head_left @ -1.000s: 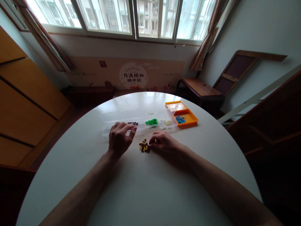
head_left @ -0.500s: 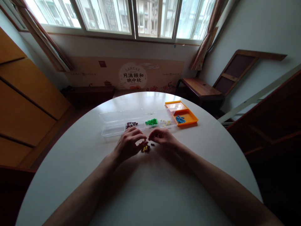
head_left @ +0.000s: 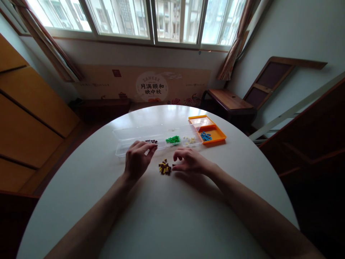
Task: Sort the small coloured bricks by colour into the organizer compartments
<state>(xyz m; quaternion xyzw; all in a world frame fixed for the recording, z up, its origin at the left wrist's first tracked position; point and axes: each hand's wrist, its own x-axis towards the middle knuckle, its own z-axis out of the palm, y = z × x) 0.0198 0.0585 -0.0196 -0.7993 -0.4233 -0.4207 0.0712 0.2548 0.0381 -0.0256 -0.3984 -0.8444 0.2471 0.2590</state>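
A small pile of yellow and dark brown beads (head_left: 164, 168) lies on the white round table (head_left: 167, 219). My left hand (head_left: 137, 159) is left of the pile, its fingertips pinched together just over the near edge of a long clear divided box (head_left: 126, 135), beside the dark beads (head_left: 151, 141) in it. Whatever the pinch holds is too small to see. My right hand (head_left: 190, 162) rests right of the pile, fingers loosely apart, thumb tip close to the beads. Other compartments hold green beads (head_left: 173, 139) and cream beads (head_left: 189, 140).
An orange tray (head_left: 219, 136) with blue beads (head_left: 206, 136) sits at the clear box's right end. Beyond the table are a wooden bench (head_left: 229, 100), a printed board under the window (head_left: 151, 86) and wooden cabinets (head_left: 24, 118) at the left.
Half a second ago both hands met over the pile. My left hand has since moved up and left to the clear box with its fingers pinched, and my right hand has lowered beside the pile.
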